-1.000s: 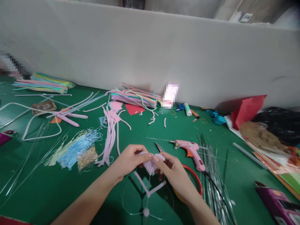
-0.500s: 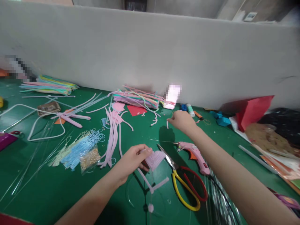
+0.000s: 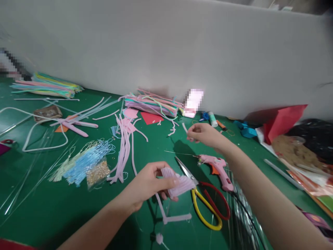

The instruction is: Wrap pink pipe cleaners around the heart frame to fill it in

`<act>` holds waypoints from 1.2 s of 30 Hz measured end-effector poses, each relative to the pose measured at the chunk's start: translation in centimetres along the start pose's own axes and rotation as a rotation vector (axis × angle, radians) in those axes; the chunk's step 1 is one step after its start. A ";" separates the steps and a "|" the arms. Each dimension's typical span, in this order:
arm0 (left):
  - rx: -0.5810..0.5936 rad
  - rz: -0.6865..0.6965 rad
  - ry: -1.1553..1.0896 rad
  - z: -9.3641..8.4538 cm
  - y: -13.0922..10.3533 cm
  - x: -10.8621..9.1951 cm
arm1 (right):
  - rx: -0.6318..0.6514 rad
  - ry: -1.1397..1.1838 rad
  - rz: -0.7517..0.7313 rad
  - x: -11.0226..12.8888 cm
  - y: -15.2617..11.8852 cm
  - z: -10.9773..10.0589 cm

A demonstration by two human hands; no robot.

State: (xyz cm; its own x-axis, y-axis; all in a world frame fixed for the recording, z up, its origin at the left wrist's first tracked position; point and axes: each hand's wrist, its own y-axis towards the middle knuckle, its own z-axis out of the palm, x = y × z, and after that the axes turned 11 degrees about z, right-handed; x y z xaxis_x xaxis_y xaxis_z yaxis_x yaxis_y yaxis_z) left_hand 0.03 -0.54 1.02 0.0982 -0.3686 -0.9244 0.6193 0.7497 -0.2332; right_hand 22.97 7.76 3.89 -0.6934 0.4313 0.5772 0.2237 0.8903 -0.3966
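My left hand (image 3: 153, 182) pinches a lilac ribbed piece (image 3: 180, 185) that looks made of pipe cleaners laid side by side. Below it, a bent lilac pipe cleaner strip (image 3: 178, 218) and a small pale pompom-like ball (image 3: 159, 238) hang on a clear thread. My right hand (image 3: 201, 133) is raised over the table, its fingers closed on a short pale pipe cleaner piece (image 3: 184, 127). Beside the ribbed piece lie scissors (image 3: 208, 203) with one yellow and one red handle. A pink hot glue gun (image 3: 217, 168) rests below my right hand.
On the green table (image 3: 153, 149) lie lilac pipe cleaners (image 3: 124, 152), blue tassels (image 3: 90, 159) and a bag of gold beads (image 3: 97, 173). Pipe cleaner bundles (image 3: 153, 104), a phone (image 3: 193, 104) and a glue stick (image 3: 212, 119) line the grey wall (image 3: 166, 52). Red paper (image 3: 286, 121) stands right.
My left hand has turned the ribbed piece to lie flatter, and the hanging strip swung with it. My right hand has turned, lifting the short pipe cleaner piece into clearer view. The camera tilted slightly down.
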 end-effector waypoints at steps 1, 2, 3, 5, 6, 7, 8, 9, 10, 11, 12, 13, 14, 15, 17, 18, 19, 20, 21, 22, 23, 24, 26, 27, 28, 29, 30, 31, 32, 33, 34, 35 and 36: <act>0.022 -0.001 -0.002 0.0 -0.1 -0.1 | 0.002 0.049 -0.041 -0.1 -1.5 -0.1; 0.030 0.003 -0.003 0.1 -0.2 -0.2 | 0.010 0.091 -0.078 -0.2 -3.0 -0.2; 0.032 -0.001 -0.001 0.1 -0.3 -0.3 | 0.016 0.147 -0.128 -0.5 -4.5 -0.1; 0.030 -0.002 0.018 0.1 -0.4 -0.3 | 0.067 0.299 -0.276 -1.1 -7.2 0.6; 0.030 -0.004 0.019 0.1 -0.5 -0.3 | 0.048 0.325 -0.301 -1.5 -8.3 1.2; 0.032 -0.001 0.009 0.1 -0.4 -0.3 | 0.038 0.338 -0.303 -1.9 -9.2 1.9; 0.033 0.006 -0.011 0.1 -0.4 -0.3 | 0.017 0.344 -0.282 -2.3 -10.0 2.6; 0.034 0.022 -0.041 0.0 -0.4 -0.3 | -0.007 0.342 -0.274 -2.7 -10.6 3.4; 0.032 0.046 -0.077 0.0 -0.3 -0.3 | -0.038 0.344 -0.276 -3.1 -11.1 4.1; 0.031 0.071 -0.112 0.0 -0.3 -0.3 | -0.080 0.359 -0.285 -3.4 -11.5 4.8; 0.031 0.096 -0.146 0.0 -0.2 -0.3 | -0.072 0.379 -0.282 -3.5 -11.9 5.3; 0.032 0.117 -0.177 0.0 -0.1 -0.3 | -0.061 0.435 -0.271 -3.6 -12.3 5.8; 0.038 0.131 -0.210 0.0 -0.1 -0.2 | -0.060 0.506 -0.271 -3.6 -12.6 6.2; 0.049 0.135 -0.250 0.0 0.1 0.0 | -0.055 0.561 -0.275 -3.4 -13.0 6.5; 0.085 0.121 -0.369 0.0 0.4 0.5 | -0.087 0.607 -0.306 -3.1 -13.7 6.8; 0.107 0.101 -0.463 0.0 0.7 0.8 | -0.120 0.590 -0.329 -2.9 -14.0 6.9; 0.139 0.086 -0.574 0.0 0.9 1.2 | -0.164 0.557 -0.350 -2.7 -14.3 7.1; 0.183 0.048 -0.667 0.1 1.2 1.7 | -0.209 0.519 -0.368 -2.7 -14.5 7.2; 0.217 0.046 -0.744 0.1 1.5 2.1 | -0.251 0.480 -0.380 -2.6 -14.6 7.3; 0.236 0.027 -0.799 0.2 1.7 2.5 | -0.285 0.447 -0.390 -2.7 -14.7 7.4; 0.262 0.010 -0.844 0.2 1.9 2.8 | -0.310 0.423 -0.394 -2.7 -14.7 7.5; 0.279 -0.005 -0.876 0.3 2.1 3.1 | -0.326 0.407 -0.394 -2.8 -14.7 7.6; 0.310 -0.036 -0.917 0.4 2.2 3.6 | -0.345 0.399 -0.389 -2.8 -14.7 7.8; 0.317 -0.048 -0.929 0.4 2.3 3.8 | -0.349 0.405 -0.382 -2.8 -14.8 7.9; 0.322 -0.058 -0.932 0.5 2.3 3.9 | -0.350 0.413 -0.372 -2.7 -14.9 7.9; 0.323 -0.068 -0.930 0.6 2.3 3.9 | -0.345 0.416 -0.361 -2.5 -15.0 7.9; 0.322 -0.077 -0.923 0.6 2.3 3.9 | -0.338 0.413 -0.353 -2.3 -15.1 7.8; 0.316 -0.084 -0.916 0.7 2.3 3.9 | -0.334 0.405 -0.348 -2.1 -15.2 7.8; 0.313 -0.094 -0.909 0.7 2.2 3.8 | -0.335 0.393 -0.346 -1.9 -15.3 7.8; 0.309 -0.104 -0.906 0.8 2.2 3.8 | -0.339 0.381 -0.349 -1.7 -15.4 7.8; 0.305 -0.115 -0.907 0.8 2.2 3.8 | -0.346 0.376 -0.353 -1.5 -15.5 7.8; 0.303 -0.124 -0.907 0.9 2.2 3.8 | -0.359 0.379 -0.360 -1.4 -15.6 7.8; 0.311 -0.132 -0.904 0.9 2.2 3.9 | -0.376 0.384 -0.362 -1.3 -15.6 7.9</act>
State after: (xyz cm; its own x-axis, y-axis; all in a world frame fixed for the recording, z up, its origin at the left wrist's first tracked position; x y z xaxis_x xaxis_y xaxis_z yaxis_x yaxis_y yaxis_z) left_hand 2.46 -0.81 -2.79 0.4948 -0.8212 -0.2843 0.8345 0.5402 -0.1081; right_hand 14.94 -7.84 3.69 -0.4910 0.0540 0.8695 0.2946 0.9496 0.1074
